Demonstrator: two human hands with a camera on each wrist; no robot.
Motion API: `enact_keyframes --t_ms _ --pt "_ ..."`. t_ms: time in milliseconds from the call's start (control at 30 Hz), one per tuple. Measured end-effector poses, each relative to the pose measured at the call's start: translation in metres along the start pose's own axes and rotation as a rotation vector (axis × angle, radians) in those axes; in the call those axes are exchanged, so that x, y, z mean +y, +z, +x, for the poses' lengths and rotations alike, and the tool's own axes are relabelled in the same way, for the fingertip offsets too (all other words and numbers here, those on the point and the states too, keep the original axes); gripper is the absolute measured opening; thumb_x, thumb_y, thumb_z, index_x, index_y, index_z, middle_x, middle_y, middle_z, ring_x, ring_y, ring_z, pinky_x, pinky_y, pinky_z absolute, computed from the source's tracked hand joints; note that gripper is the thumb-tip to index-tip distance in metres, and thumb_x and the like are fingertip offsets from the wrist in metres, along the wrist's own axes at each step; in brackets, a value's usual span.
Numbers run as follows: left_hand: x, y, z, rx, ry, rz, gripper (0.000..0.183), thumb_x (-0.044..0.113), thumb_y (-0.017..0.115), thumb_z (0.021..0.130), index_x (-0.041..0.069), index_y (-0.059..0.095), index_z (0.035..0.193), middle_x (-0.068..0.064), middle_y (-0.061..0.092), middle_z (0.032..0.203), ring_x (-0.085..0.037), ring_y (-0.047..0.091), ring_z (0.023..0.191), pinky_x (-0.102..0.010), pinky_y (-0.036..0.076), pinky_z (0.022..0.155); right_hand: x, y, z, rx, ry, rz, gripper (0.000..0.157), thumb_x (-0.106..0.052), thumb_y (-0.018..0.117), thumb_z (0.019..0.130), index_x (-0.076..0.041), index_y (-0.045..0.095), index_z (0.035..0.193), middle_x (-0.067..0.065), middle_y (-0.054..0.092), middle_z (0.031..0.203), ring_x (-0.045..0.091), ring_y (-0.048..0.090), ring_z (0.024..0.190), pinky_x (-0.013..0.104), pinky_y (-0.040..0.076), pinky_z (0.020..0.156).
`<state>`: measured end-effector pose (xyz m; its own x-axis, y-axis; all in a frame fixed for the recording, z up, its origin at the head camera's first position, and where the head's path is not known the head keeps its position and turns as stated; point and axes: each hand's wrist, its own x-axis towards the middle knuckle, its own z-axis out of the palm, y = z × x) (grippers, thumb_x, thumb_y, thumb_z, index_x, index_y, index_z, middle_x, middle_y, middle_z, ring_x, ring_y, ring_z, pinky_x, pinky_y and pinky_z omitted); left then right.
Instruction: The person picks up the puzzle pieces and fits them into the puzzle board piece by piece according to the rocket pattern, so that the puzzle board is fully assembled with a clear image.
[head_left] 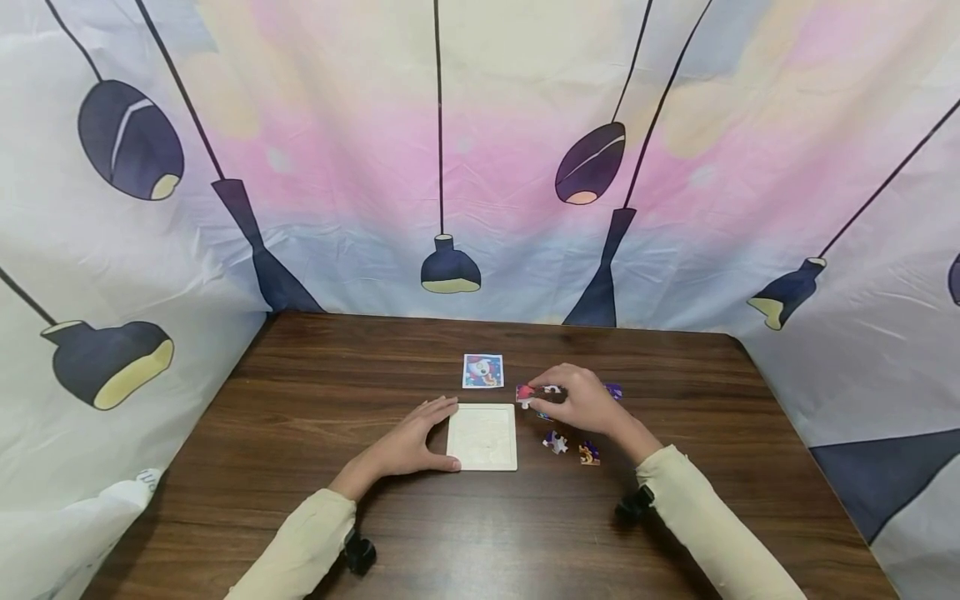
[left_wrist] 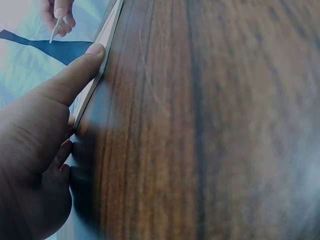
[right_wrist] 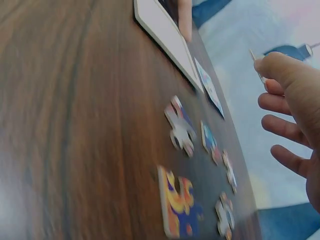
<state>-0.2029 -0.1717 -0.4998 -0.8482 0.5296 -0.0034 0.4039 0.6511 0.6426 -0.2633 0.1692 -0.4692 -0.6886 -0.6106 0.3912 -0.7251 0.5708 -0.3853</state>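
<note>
My right hand (head_left: pixel 581 402) pinches a red and white jigsaw piece (head_left: pixel 524 393) between thumb and index finger, raised over the table. In the right wrist view that piece shows edge-on. My left hand (head_left: pixel 408 442) rests at the left side of a pale square puzzle tray (head_left: pixel 482 437), its thumb on the lower left corner and its fingertips at the upper left one. The left thumb (left_wrist: pixel 75 75) lies fairly straight against the tray's edge. Below the right hand lie a white and purple piece (head_left: pixel 556 442) and a yellow and purple piece (head_left: pixel 589 452).
A small square picture card (head_left: pixel 482 372) lies just behind the tray. More pieces sit partly under the right hand, among them a purple piece (head_left: pixel 613 390). The dark wood table (head_left: pixel 345 358) meets a printed cloth backdrop (head_left: pixel 360 167) behind.
</note>
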Motion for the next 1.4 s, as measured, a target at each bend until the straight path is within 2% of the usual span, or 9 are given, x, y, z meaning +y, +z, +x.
enact_keyframes --t_ms 100,300,667,867,1100,1400 --pt "0.0 0.0 0.0 0.0 -0.001 0.004 0.1 0.054 0.083 0.082 0.005 0.039 0.157 -0.009 0.033 0.165 -0.034 0.019 0.156 -0.059 0.018 0.124 -0.008 0.006 0.003 -0.034 0.013 0.015 0.028 -0.036 0.076 0.093 -0.017 0.079 0.113 -0.002 0.076 0.109 0.016 0.069 0.099 0.038 0.058 0.082" --pt "0.0 0.0 0.0 0.0 -0.008 -0.003 0.099 0.053 0.083 0.082 0.006 0.04 0.157 -0.008 0.033 0.165 -0.034 0.019 0.156 -0.06 0.019 0.123 -0.016 0.021 0.01 -0.062 -0.005 0.03 0.029 -0.037 0.074 0.095 -0.018 0.079 0.115 -0.003 0.075 0.11 0.015 0.068 0.103 0.04 0.058 0.087" --pt "-0.001 0.001 0.0 -0.001 0.0 -0.015 0.099 0.054 0.082 0.083 0.005 0.04 0.157 -0.009 0.033 0.165 -0.035 0.019 0.156 -0.062 0.018 0.123 -0.03 0.047 0.025 -0.126 -0.015 0.044 0.028 -0.037 0.072 0.096 -0.018 0.079 0.117 -0.004 0.075 0.11 0.013 0.068 0.101 0.036 0.058 0.085" --pt "-0.001 0.0 -0.001 -0.006 0.008 -0.015 0.099 0.054 0.082 0.083 0.005 0.039 0.157 -0.01 0.033 0.165 -0.035 0.019 0.156 -0.061 0.017 0.123 -0.035 0.057 0.032 -0.131 -0.016 0.011 0.028 -0.036 0.072 0.096 -0.018 0.079 0.115 -0.003 0.075 0.111 0.015 0.067 0.103 0.038 0.057 0.087" --pt "-0.001 -0.001 0.0 0.002 0.008 -0.02 0.1 0.055 0.082 0.082 0.005 0.038 0.158 -0.01 0.034 0.165 -0.036 0.019 0.156 -0.062 0.018 0.123 -0.037 0.069 0.039 -0.122 -0.022 -0.019 0.023 -0.033 0.076 0.092 -0.02 0.081 0.109 -0.005 0.073 0.103 0.012 0.064 0.096 0.033 0.055 0.083" --pt "-0.002 0.002 -0.001 -0.006 -0.009 -0.02 0.101 0.058 0.081 0.082 0.007 0.037 0.159 -0.01 0.033 0.165 -0.038 0.019 0.155 -0.065 0.021 0.121 -0.042 0.079 0.041 -0.114 -0.029 -0.101 0.024 -0.036 0.078 0.09 -0.021 0.082 0.109 -0.006 0.071 0.097 0.01 0.062 0.088 0.029 0.054 0.077"
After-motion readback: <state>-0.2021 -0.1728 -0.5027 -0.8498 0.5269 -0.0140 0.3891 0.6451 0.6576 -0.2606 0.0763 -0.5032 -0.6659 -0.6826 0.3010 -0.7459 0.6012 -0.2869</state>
